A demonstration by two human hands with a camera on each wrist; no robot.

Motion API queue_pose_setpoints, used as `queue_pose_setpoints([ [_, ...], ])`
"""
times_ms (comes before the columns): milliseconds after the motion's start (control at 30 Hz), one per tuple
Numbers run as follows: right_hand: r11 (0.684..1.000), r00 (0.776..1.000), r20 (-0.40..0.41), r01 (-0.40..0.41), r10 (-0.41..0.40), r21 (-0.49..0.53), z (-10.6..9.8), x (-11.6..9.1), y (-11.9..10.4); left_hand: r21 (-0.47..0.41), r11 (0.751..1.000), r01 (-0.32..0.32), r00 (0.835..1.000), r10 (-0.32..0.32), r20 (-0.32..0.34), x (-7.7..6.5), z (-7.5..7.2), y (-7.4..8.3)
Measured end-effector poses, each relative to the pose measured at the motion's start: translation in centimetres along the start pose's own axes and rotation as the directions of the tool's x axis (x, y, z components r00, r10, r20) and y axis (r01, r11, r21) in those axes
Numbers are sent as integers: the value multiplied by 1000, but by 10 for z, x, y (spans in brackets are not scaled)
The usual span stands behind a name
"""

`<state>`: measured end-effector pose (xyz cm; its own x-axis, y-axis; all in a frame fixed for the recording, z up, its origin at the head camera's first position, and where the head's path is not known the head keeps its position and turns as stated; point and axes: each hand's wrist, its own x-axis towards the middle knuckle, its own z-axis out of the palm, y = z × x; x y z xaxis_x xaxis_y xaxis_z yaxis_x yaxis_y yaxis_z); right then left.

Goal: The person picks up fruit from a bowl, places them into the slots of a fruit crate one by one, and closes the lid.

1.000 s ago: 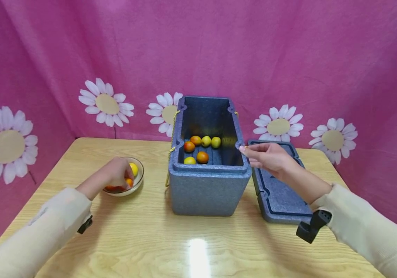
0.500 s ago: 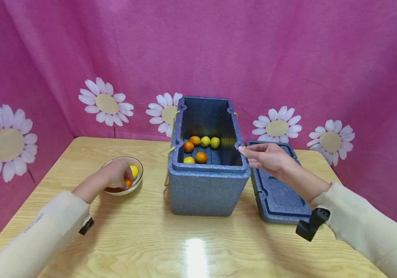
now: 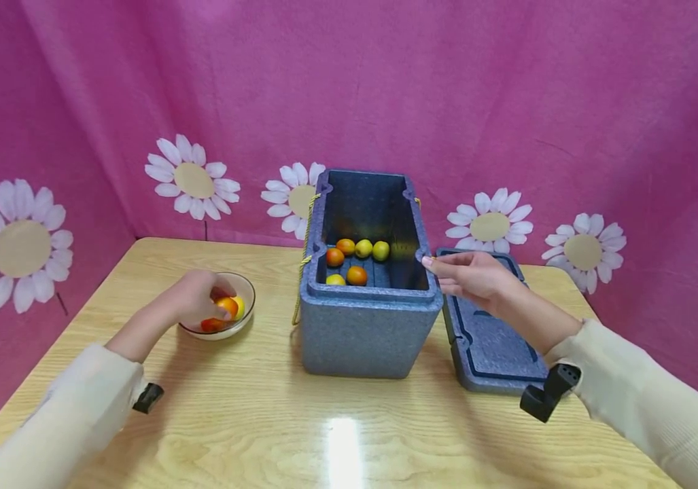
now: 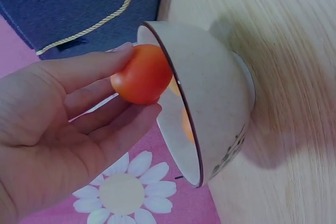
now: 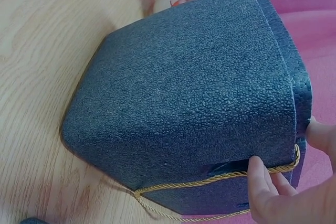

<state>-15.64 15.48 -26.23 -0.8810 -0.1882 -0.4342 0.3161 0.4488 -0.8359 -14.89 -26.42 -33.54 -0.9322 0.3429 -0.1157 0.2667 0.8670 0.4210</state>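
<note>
In the left wrist view my left hand holds an orange-red tomato between thumb and fingers, right at the brown rim of a cream bowl. Below it the bowl bears another red fruit and a yellow one. My right hand grips the right rim of a grey foam box, thumb on the top edge. Its fingers lie against the outer wall beside the yellow rope. Inside the box, several red-orange fruits and yellow fruits rest on the floor.
The box's grey lid lies on the wooden table to the right, under my right forearm. Behind the table hangs a pink curtain with white daisies. Black wrist cameras stick out below both sleeves.
My left hand has risen a little from inside the bowl with the tomato in its fingers. The right hand stays on the box's rim.
</note>
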Motion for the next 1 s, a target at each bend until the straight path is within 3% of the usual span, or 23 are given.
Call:
queue_pose_setpoints([
  [333, 1000, 1000, 3, 12, -12, 10, 1, 0, 1, -155, 985, -72, 988, 49, -146, -5, -4, 6],
  [600, 999, 1000, 3, 30, -30, 27, 1, 1, 1, -265, 964, 20, 990, -57, -132, -3, -13, 16],
  [1000, 999, 999, 6, 31, -31, 23, 1, 2, 1, -355, 935, -6, 982, -63, -181, 8, -33, 46],
])
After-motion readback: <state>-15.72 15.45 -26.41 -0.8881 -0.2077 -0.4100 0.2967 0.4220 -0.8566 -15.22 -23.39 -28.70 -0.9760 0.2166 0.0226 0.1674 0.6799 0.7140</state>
